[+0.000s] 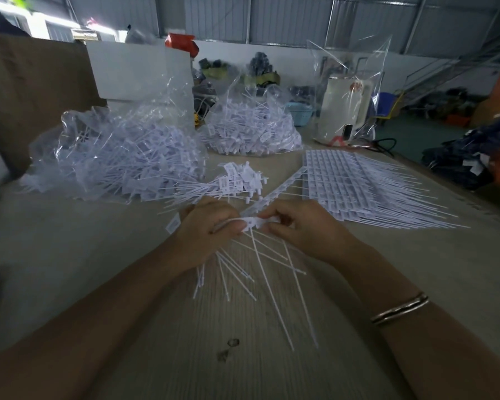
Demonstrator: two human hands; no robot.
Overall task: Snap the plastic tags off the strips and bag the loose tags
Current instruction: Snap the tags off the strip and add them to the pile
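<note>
Reaching forward from the lower corners of the view, both forearms are angled inward so that the hands meet above the middle of the bench point(416, 284). The left hand point(211, 226) is curled nearly closed, knuckles up, with its thumb and fingers pinched on the near end of a tag strip point(267, 200); a bundle of loose tags point(237, 269) is also gathered under this hand, their thin tails fanned toward the viewer. The right hand point(298, 223) is likewise closed in a pinch, gripping the same strip just beside the left hand, fingers folded under. A metal bangle point(400, 308) is worn on the right forearm. The strip runs diagonally away from the hands toward a flat stack of unbroken strips point(367, 183) on the right of the bench. A small pile of separated tags point(237, 180) lies just beyond the hands. Two clear bags filled with tags are set further back: one at the left point(113, 157), one at the centre point(251, 128). A white kettle point(344, 111) stands behind the stack, covered by clear plastic.
</note>
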